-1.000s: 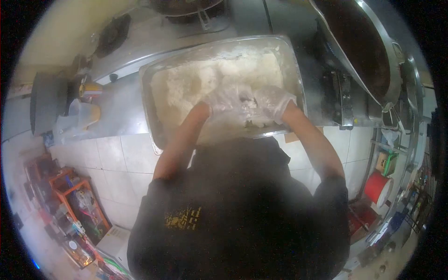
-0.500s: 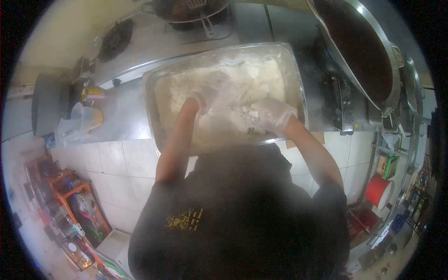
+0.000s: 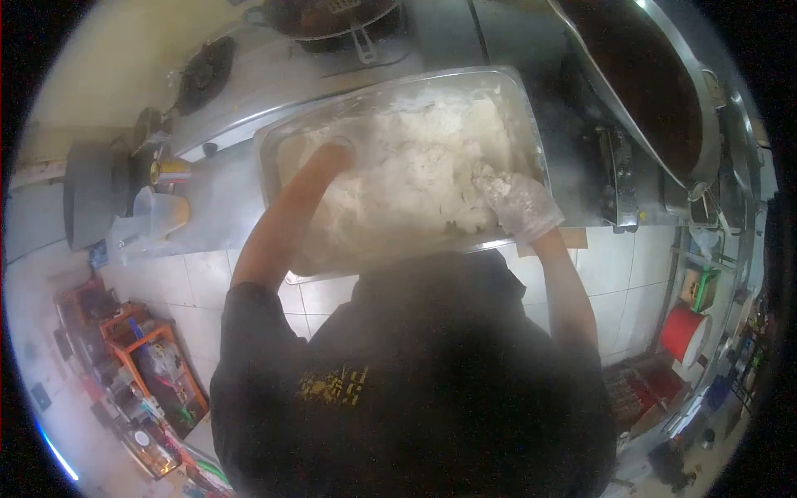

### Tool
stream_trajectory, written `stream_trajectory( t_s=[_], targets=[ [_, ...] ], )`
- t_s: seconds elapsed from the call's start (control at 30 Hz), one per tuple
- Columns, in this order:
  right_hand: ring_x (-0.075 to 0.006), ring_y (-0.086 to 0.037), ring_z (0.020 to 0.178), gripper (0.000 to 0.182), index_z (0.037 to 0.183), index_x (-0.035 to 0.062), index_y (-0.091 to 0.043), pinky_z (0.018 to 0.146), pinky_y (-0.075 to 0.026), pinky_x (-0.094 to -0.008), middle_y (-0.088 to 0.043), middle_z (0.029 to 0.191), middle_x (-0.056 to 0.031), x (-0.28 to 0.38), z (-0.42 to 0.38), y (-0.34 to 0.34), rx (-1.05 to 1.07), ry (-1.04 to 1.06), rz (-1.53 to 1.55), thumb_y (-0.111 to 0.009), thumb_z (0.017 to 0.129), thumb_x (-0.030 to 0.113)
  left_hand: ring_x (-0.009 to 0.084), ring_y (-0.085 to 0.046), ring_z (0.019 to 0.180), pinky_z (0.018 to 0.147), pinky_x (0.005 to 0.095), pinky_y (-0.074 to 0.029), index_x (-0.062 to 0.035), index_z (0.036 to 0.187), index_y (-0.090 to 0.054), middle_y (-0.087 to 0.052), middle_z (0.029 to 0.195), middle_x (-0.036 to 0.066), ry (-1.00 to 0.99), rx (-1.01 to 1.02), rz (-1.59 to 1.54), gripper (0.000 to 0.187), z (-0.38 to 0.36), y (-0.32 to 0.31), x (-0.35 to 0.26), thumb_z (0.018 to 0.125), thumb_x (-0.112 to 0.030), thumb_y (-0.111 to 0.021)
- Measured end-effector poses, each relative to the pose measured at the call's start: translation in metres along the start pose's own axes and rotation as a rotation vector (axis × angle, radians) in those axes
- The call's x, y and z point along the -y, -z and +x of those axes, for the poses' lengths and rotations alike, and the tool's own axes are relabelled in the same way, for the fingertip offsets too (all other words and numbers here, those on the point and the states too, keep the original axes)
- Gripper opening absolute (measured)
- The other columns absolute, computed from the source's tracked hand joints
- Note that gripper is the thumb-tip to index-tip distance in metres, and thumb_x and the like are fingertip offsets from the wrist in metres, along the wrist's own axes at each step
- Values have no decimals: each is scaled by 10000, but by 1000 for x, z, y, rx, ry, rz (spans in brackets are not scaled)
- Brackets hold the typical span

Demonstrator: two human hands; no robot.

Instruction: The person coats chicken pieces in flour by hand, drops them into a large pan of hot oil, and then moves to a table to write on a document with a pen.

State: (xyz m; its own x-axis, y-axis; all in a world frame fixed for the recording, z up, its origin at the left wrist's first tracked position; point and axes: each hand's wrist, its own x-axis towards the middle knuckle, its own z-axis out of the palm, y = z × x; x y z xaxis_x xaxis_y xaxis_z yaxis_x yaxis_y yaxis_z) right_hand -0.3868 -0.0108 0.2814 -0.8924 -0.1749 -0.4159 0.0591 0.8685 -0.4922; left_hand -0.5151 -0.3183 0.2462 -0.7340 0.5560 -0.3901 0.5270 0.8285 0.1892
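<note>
A large metal tray point(image 3: 398, 83) holds a deep bed of white, flour-like powder point(image 3: 415, 178) with lumps and furrows in it. My left hand point(image 3: 335, 153), in a clear plastic glove, is sunk into the powder at the tray's left side, its fingers hidden. Over the right side is my right hand point(image 3: 521, 204), also gloved, the plastic wrinkled and dusted white. Its fingers look bunched together and thickly coated; what they hold, if anything, cannot be made out. Small lumps lie in the powder beside it.
Behind the tray is a stove with a dark pan point(image 3: 328, 21) and a slotted utensil. A big pot point(image 3: 689, 178) of dark liquid stands at right. A plastic jug point(image 3: 162, 214) and a can point(image 3: 170, 172) are at left. An orange rack point(image 3: 158, 357) stands on the tiled floor.
My left hand has moved left from the tray's middle and sits deeper in the powder. My right hand has shifted right, near the tray's right wall. The view has tilted slightly.
</note>
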Motion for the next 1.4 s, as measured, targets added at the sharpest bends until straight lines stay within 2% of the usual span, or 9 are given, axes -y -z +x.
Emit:
stream_trajectory(
  t_s=[0.27, 0.33, 0.43, 0.6, 0.67, 0.7, 0.83, 1.03, 1.4],
  targets=[
    [-199, -640, 991, 322, 1138, 116, -651, 905, -501, -323, -691, 1024, -78, -38, -9, -20, -187, 304, -554, -591, 825, 164, 300, -659, 934, 839, 395, -525, -17, 1003, -669, -677, 1001, 181, 91, -137, -722, 232, -69, 7, 10, 852, -189, -630],
    [-233, -662, 838, 351, 1125, 74, -656, 786, -529, -352, -696, 918, -132, -41, -5, -20, -101, 169, -131, -592, 895, 331, 288, -655, 955, 852, 391, -521, -20, 1027, -662, -672, 1029, 173, 140, -158, -820, 229, -82, -4, 8, 859, -171, -621],
    [-239, -665, 743, 435, 1091, 14, -647, 699, -542, -357, -697, 874, -148, -19, -9, -7, -9, -76, 67, -584, 938, 416, 270, -648, 986, 872, 385, -516, -25, 1064, -651, -666, 1072, 161, 186, -199, -754, 231, -82, -39, 10, 871, -145, -609],
    [-233, -670, 730, 443, 1098, 16, -655, 674, -542, -366, -699, 852, -148, -33, -8, -14, -82, 153, -354, -572, 945, 423, 239, -638, 1038, 906, 375, -507, -32, 1124, -632, -655, 1144, 141, 136, -262, -94, 248, -44, -72, -7, 890, -101, -588],
    [-228, -681, 742, 424, 1143, 66, -667, 691, -545, -381, -702, 855, -165, -20, -9, -11, 6, -268, 120, -554, 950, 427, 217, -605, 1116, 962, 369, -485, -42, 1212, -591, -619, 1231, 124, 91, -161, 261, 320, -23, -56, -31, 895, -85, -591],
    [-238, -683, 739, 435, 1144, 78, -672, 699, -544, -390, -700, 844, -174, -26, -9, -13, -75, -62, -157, -545, 948, 445, 215, -588, 1148, 986, 371, -472, -48, 1245, -572, -600, 1262, 122, 55, -105, 319, 358, -7, -52, -33, 891, -93, -604],
    [-300, -683, 743, 500, 1074, 74, -696, 723, -538, -427, -690, 818, -209, -4, -17, 4, -168, 56, -181, -532, 926, 523, 235, -579, 1164, 1013, 362, -465, -75, 1301, -540, -587, 1276, 141, -123, -31, -550, 433, 10, -11, -62, 884, -146, -629],
    [-393, -667, 795, 574, 900, 29, -719, 731, -528, -463, -687, 845, -235, -22, -7, -18, -187, -68, 182, -556, 889, 580, 277, -579, 1160, 1002, 351, -472, -83, 1328, -535, -588, 1292, 149, -233, 371, 55, 456, 40, 7, -81, 893, -193, -619],
    [-342, -647, 971, 481, 1152, 70, -676, 885, -493, -405, -692, 1059, -170, -16, -12, -5, -96, 89, 198, -504, 955, 473, 316, -595, 1133, 963, 418, -480, -114, 1343, -546, -602, 1296, 160, -65, 65, 94, 410, 42, -19, -17, 963, -266, -537]
  ],
)
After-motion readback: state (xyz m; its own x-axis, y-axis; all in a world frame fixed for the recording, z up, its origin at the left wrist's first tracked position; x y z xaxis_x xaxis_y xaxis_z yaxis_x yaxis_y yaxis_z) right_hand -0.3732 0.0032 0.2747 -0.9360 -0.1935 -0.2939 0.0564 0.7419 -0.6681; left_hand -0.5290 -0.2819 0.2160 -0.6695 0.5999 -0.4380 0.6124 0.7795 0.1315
